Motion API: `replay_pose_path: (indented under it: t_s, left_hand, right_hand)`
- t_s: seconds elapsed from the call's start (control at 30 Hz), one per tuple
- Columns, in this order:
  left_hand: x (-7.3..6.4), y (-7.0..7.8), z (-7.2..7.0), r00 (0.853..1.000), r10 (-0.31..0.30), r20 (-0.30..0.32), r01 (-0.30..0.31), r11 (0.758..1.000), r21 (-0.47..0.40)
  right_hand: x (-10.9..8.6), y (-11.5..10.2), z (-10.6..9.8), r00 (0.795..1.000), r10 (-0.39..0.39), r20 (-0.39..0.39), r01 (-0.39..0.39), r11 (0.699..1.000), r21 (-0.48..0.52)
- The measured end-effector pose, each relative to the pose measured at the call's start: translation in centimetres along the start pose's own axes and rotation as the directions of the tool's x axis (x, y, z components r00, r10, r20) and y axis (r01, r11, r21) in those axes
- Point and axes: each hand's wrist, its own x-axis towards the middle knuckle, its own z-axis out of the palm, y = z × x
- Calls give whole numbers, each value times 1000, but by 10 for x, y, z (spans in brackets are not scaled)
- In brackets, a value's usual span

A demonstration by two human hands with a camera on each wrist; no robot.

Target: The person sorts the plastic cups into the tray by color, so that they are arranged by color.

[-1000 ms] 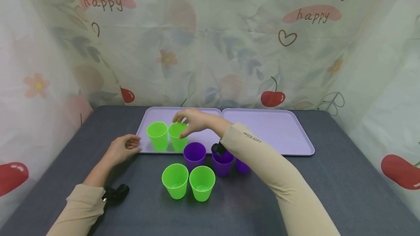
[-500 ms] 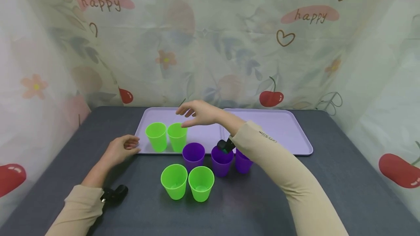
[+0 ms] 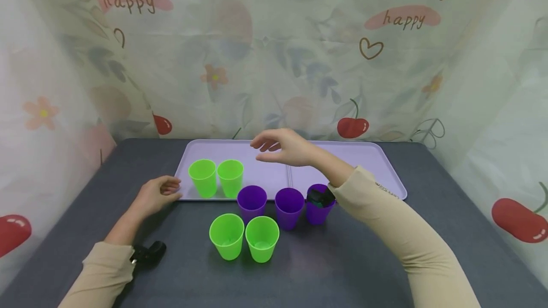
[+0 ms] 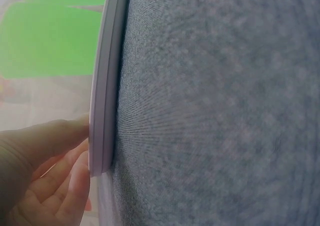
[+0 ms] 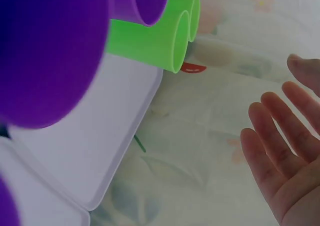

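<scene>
My left hand [image 3: 157, 195] is at the near left corner of the left lilac tray [image 3: 267, 179], thumb and curled fingers against its rim [image 4: 103, 111]. My right hand [image 3: 287, 147] hovers over the trays close to where they meet, holding nothing; its fingers [image 5: 285, 131] are spread and relaxed in the right wrist view. Side by side at the left tray's near end stand two upright green cups, one at the left [image 3: 203, 178] and one beside it [image 3: 231, 178].
In front of the trays stand three purple cups, left [image 3: 252, 203], middle [image 3: 288, 209] and right [image 3: 317, 213], the last partly behind the right wrist camera. Closer to me are two green cups [image 3: 227, 236]. The right lilac tray [image 3: 368, 165] adjoins the left one. A patterned curtain [image 3: 265, 61] surrounds the table.
My right hand has let go of the second green cup on the left tray, lifted, and moved right. My left hand stays at the tray corner.
</scene>
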Motion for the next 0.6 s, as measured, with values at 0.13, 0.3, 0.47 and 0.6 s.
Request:
replay_pose_path:
  t_s: [0.13, 0.3, 0.47, 0.6]
  left_hand:
    - [1, -1, 0, 1000, -2, 1, 2, 1000, 6]
    - [1, -3, 1, 1000, -3, -1, 3, 1000, 6]
    - [1, -4, 2, 1000, -6, -4, 6, 1000, 2]
    - [1, -4, 2, 1000, -5, -9, 5, 1000, 1]
  right_hand:
    - [-18, 2, -1, 1000, 5, -28, -5, 1000, 4]
    - [-38, 4, 0, 999, 30, -16, -30, 999, 19]
    - [-57, 9, 2, 999, 42, -26, -40, 998, 46]
    - [-69, 14, 5, 998, 39, -53, -34, 996, 81]
